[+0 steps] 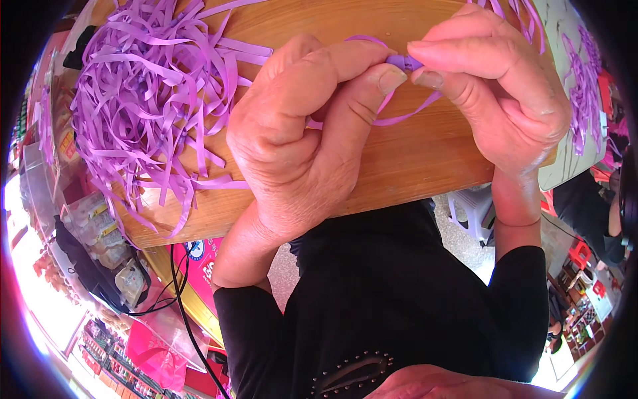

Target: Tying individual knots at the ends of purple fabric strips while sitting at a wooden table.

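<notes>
Purple ribbon strip [403, 63] pinched between left hand [299, 133], right hand [492, 86], lying crosswise

purple strip pile [143, 100] cut off above, pinched strip [404, 63] mostly hidden

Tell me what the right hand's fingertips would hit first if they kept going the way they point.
The right hand points leftward; its fingertips would meet the left hand's thumb first, past the small purple ribbon piece pinched between them. Depth looks shared.

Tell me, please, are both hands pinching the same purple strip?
Yes, the left hand and right hand pinch one folded purple strip between their fingertips.
</notes>
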The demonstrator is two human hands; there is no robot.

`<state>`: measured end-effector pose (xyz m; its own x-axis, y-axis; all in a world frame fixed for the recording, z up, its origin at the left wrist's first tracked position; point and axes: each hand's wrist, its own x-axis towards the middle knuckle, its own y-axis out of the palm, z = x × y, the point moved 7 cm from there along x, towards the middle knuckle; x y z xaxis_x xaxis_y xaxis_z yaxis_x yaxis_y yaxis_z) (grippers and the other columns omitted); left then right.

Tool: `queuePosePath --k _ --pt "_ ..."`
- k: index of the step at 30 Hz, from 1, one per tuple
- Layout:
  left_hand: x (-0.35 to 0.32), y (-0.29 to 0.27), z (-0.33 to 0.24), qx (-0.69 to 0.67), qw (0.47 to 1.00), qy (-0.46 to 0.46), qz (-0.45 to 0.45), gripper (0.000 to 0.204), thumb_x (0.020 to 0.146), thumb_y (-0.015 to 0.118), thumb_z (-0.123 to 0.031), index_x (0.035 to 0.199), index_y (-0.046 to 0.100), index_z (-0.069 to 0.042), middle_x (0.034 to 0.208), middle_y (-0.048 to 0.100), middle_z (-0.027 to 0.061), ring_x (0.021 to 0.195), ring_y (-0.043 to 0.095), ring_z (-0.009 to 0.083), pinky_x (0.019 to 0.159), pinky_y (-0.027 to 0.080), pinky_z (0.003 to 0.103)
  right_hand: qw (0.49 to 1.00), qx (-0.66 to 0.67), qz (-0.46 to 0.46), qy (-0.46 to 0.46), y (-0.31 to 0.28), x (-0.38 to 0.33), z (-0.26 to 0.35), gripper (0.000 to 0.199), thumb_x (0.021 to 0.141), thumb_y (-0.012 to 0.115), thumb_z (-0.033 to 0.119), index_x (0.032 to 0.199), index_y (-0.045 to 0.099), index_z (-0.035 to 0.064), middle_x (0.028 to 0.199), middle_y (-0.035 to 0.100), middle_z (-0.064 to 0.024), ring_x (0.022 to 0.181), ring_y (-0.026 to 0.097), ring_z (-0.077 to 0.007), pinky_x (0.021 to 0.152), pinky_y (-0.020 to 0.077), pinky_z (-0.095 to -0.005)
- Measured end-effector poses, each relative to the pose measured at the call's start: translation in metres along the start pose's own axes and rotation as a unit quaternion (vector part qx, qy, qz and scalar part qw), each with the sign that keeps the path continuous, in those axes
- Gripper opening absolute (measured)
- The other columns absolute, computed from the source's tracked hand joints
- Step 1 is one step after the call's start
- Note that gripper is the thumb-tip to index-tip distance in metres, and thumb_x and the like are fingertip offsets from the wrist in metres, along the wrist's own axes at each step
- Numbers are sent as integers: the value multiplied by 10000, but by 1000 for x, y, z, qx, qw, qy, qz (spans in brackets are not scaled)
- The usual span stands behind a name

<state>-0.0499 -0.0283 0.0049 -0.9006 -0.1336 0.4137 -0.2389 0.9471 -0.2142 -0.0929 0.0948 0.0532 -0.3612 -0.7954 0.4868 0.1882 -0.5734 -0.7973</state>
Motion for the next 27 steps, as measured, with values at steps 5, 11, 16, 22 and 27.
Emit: queuePosePath --k 5,11,16,22,27 --pt "-1 1 -4 36 999 6 4 128 797 627 60 917 645 19 753 556 -2 668 457 53 611 367 163 992 98 -85 8 -7 -5 -7 137 718 719 -25 834 651 1 762 632 -98 614 616 -168 511 459 -233" --pt "-5 2 -2 30 1000 9 0 137 809 618 58 940 635 25 775 579 7 701 488 46 628 387 157 993 100 -65 12 -6 -6 -6 139 726 714 -25 847 648 -11 767 634 -97 620 617 -169 515 464 -235" --pt "-5 4 3 -17 1000 -5 3 145 817 613 55 959 625 32 826 599 19 734 511 50 657 405 157 989 137 -45 41 -7 -3 -8 150 733 703 -35 871 649 -19 776 635 -102 624 621 -174 523 472 -239" --pt "-2 5 -1 10 999 45 7 164 816 615 50 980 621 36 800 596 21 711 506 59 651 406 168 985 151 -37 78 -7 -4 -9 188 743 681 -58 925 638 -38 768 632 -118 641 630 -178 538 487 -245" --pt "1 7 -7 71 995 69 18 166 793 637 38 959 631 32 757 584 37 654 484 89 597 391 200 981 158 -34 102 -3 -8 -16 214 750 667 -73 960 631 -51 764 630 -129 653 636 -181 548 497 -250"
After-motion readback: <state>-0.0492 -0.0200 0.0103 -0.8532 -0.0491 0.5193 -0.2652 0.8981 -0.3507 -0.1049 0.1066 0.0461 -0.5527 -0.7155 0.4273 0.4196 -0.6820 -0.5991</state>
